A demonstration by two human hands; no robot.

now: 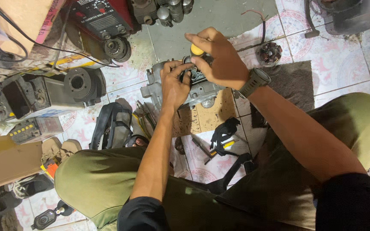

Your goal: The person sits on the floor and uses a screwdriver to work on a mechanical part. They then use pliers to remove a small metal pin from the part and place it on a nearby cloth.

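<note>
The right hand [223,60] is wrapped around a yellow-handled screwdriver [197,49], fingers clamped on the handle, driving down into the top of a grey engine casing [193,87] that sits on the tiled floor [343,64] at twelve o'clock from the knees. The left hand [174,83], fingers pinched together on a dark fitting atop the casing, steadies it just at nine o'clock of the tool. This looks like fastener work (loosening or tightening, I cannot tell); the next move likely calls for steady downward pressure while turning.
</note>
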